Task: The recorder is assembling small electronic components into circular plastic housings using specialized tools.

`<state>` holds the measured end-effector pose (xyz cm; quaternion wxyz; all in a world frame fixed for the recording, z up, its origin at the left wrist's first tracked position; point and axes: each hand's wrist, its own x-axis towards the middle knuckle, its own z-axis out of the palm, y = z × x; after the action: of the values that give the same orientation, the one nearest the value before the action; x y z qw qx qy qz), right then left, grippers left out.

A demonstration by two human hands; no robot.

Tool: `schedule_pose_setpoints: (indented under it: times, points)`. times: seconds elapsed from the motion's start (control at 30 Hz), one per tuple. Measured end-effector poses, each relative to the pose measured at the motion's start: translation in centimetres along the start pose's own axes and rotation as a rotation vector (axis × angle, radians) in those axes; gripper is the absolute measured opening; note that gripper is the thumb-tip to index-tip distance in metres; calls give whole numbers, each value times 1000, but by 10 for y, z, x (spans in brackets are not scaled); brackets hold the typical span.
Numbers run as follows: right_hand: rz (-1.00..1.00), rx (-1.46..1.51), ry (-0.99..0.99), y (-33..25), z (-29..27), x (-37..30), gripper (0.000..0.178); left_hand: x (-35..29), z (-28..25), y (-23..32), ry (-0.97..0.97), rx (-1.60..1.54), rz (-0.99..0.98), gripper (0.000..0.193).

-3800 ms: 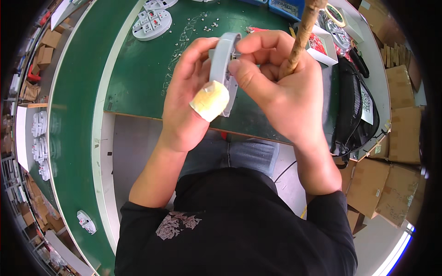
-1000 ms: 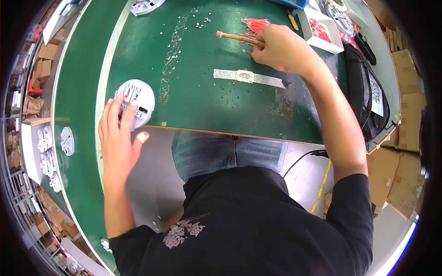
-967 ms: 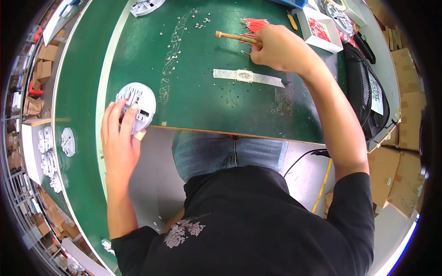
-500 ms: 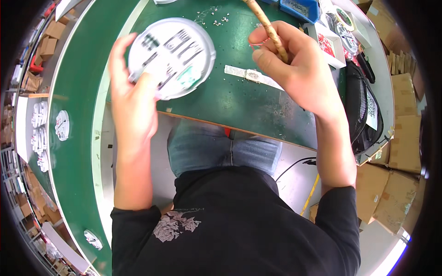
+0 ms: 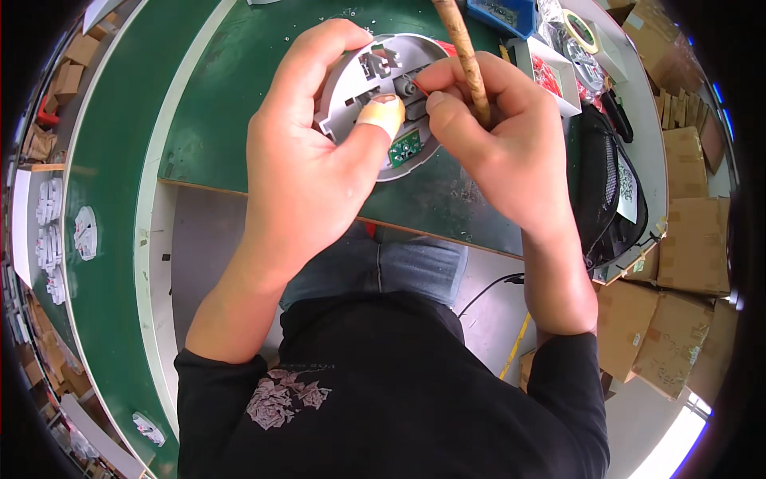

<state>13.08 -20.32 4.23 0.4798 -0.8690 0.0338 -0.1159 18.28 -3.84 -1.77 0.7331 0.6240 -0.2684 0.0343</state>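
The thin red wire [image 5: 420,87] lies at the fingertips of the right hand [image 5: 503,128], which is by far the nearer hand to it; its short visible length slants up and to the left, pointing from the thumb and forefinger toward the dark grey round fitting [image 5: 404,86] inside the shallow, round, light grey plastic housing [image 5: 383,82]; whether the tip touches that fitting or stops just short of it, I cannot tell.

The right hand is pinched narrow on the wire, and also carries the brown, knobbly wooden stick [image 5: 464,60] in its grip, the stick's long axis running steeply up and slightly left out of the view, clear of the wire; the left hand [image 5: 307,176] clasps the housing by its left side, fingers around the far side, its thumb, wrapped in pale yellow tape [image 5: 381,117], laid over the inside just left of the fitting.

The housing is held up above the near edge of the green tabletop [image 5: 231,104], tilted with its open face toward the person; the small green circuit board [image 5: 405,149] sits inside it on the near side, below the fitting and to the right of the taped thumb.
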Motion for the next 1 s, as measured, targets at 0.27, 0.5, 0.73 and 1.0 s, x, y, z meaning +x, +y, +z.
schedule_pose_setpoints:
  times: [0.27,0.5,0.73,1.0]
  points:
    - [-277,-290,100,4,7,-3,13,-2,1,-1,5,117,196,50]
    - [-346,-362,60,-4,-1,-1,12,-1,0,-8,-2,228,254,46]
    - [-218,-477,-218,-27,-25,13,13,-3,1,8,-56,291,18,43]
    - [-126,-419,-273,-36,-30,15,17,1,2,8,-20,332,162,39]
